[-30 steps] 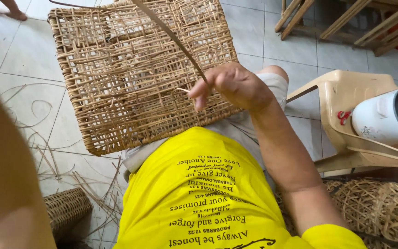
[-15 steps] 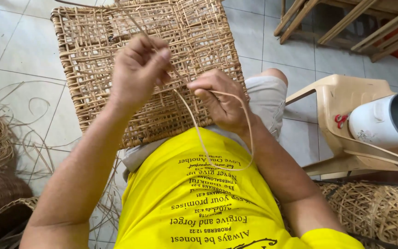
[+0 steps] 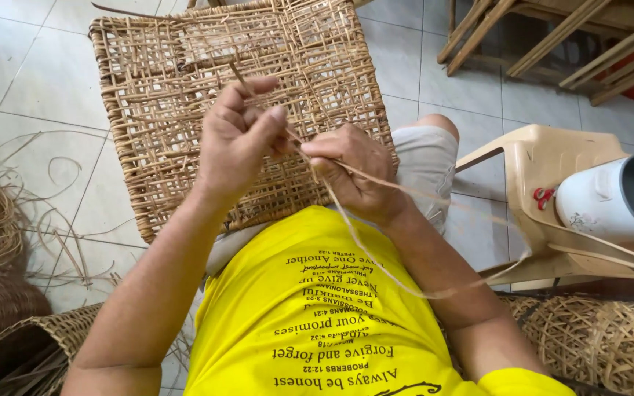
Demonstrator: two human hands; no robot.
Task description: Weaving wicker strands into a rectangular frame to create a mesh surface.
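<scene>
We hold a woven rattan panel (image 3: 185, 95) propped on our lap, leaning out over the tiled floor (image 3: 31, 66). Our left hand (image 3: 238, 139) and right hand (image 3: 350, 172) meet close together over its lower middle, both pinching one thin rattan strand (image 3: 376, 249) that loops down across our yellow shirt (image 3: 317, 323).

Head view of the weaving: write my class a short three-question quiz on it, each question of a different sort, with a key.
1. True or false: both hands pinch a thin rattan strip above the woven panel.
2. What stands on the beige plastic chair? A) a white container B) a hammer C) a book
3. Fill in: the panel rests on the person's ____.

Key
1. True: left hand and right hand meet on it.
2. A, the white container.
3. Lap.
</scene>
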